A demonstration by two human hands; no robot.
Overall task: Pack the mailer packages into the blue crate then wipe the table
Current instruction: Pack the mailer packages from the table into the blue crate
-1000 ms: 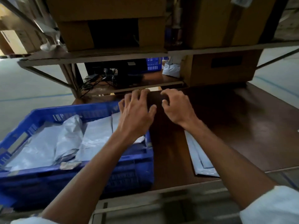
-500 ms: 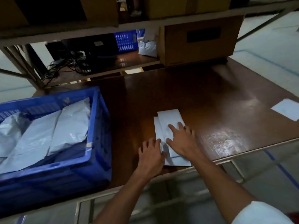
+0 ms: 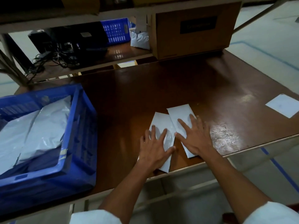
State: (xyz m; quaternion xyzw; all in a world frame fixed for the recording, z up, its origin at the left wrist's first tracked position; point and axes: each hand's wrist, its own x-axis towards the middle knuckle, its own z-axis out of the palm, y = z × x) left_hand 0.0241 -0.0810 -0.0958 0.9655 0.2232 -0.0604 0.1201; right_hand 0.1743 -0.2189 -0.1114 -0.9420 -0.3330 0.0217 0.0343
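Observation:
Two flat grey mailer packages lie side by side near the front edge of the brown table. My left hand rests flat with spread fingers on the left mailer. My right hand lies flat on the right mailer, which overlaps the left one slightly. The blue crate stands at the table's left and holds several grey mailers.
A white sheet lies at the table's right edge. A cardboard box stands at the back right. Behind the table, a lower shelf carries black devices with cables, a small blue basket and a grey bag.
Both hands came back from the far side of the table to the mailers at the front edge. The two mailers have since been spread apart, the left one sliding left under my left hand.

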